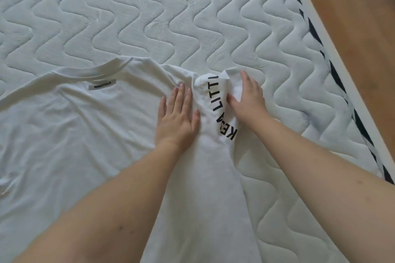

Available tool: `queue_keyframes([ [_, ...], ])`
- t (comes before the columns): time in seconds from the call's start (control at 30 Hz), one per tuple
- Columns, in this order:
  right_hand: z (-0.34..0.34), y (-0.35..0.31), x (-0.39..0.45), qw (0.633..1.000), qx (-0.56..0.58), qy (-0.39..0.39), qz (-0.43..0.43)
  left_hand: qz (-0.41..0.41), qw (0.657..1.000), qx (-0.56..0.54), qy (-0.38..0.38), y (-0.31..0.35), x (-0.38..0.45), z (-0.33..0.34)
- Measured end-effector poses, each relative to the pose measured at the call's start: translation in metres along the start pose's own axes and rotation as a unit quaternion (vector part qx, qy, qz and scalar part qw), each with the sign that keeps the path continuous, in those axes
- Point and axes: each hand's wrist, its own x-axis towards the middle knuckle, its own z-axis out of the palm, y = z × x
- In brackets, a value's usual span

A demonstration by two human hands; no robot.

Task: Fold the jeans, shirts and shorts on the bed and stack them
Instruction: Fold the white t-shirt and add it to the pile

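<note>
Two bare forearms enter from the lower edge, cut off above the elbows, and reach forward over one white shirt (pixel 89 134) spread back-side up on the mattress (pixel 192 17). One left hand (pixel 177 117) lies flat on the cloth, fingers straight and close together, pressing the shirt near its right shoulder. One right hand (pixel 248 98) sits just beside it, the two hands apart with a strip of cloth between them; its fingers and thumb curl round the bunched sleeve (pixel 215 89), which is folded inward over the shirt body. Black printed letters (pixel 215 104) run along this fold; only part of the wording shows, the rest being creased or turned under. One small label (pixel 102 85) lies below the collar (pixel 92 68); its text is too blurred to read. Shirt hem and left sleeve run out of view at the lower and left edges. One quilted white mattress with wavy stitching carries the shirt; a black-and-white trim (pixel 342 83) marks its right side, beyond which one strip of wooden floor (pixel 363 6) appears.
</note>
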Motion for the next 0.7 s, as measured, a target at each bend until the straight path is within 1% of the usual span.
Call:
queue_keyframes([
  [0.07,0.005,-0.004,0.009,0.998,0.03,0.035,0.045,0.004,1.0,-0.005,0.015,-0.003,0.003,0.007],
  [0.1,0.006,-0.007,0.011,0.996,0.053,0.038,0.063,0.006,1.0,-0.007,0.016,-0.004,0.003,0.008],
  [0.17,0.006,-0.009,0.012,0.991,0.095,0.018,0.093,0.007,1.0,-0.009,0.011,-0.004,0.003,0.008],
  [0.23,0.002,-0.004,0.008,0.989,0.097,-0.003,0.109,0.004,1.0,-0.013,-0.001,-0.004,0.002,0.006],
  [0.3,-0.007,0.008,-0.001,0.985,0.123,0.024,0.121,0.003,1.0,-0.022,-0.001,-0.003,0.002,0.004],
  [0.4,-0.024,0.034,-0.022,0.97,0.152,0.093,0.165,-0.002,0.999,-0.046,0.018,-0.003,0.001,0.003],
  [0.43,-0.027,0.044,-0.032,0.965,0.155,0.096,0.189,-0.002,0.998,-0.051,0.021,-0.003,0.0,0.002],
  [0.5,-0.029,0.061,-0.054,0.956,0.159,0.065,0.238,-0.006,0.999,-0.047,0.013,-0.002,0.001,0.003],
  [0.57,-0.028,0.07,-0.073,0.957,0.123,0.04,0.262,-0.017,1.0,-0.026,-0.008,-0.003,0.002,0.002],
  [0.6,-0.027,0.07,-0.078,0.958,0.106,0.056,0.262,-0.021,1.0,-0.013,-0.018,-0.003,0.002,0.002],
  [0.63,-0.027,0.068,-0.08,0.958,0.094,0.09,0.255,-0.024,0.999,-0.004,-0.026,-0.003,0.003,0.002],
  [0.67,-0.027,0.064,-0.079,0.96,0.083,0.136,0.231,-0.025,0.999,0.001,-0.031,-0.002,0.002,0.002],
  [0.7,-0.025,0.056,-0.075,0.964,0.063,0.179,0.188,-0.024,0.999,0.005,-0.033,-0.001,0.002,0.002],
])
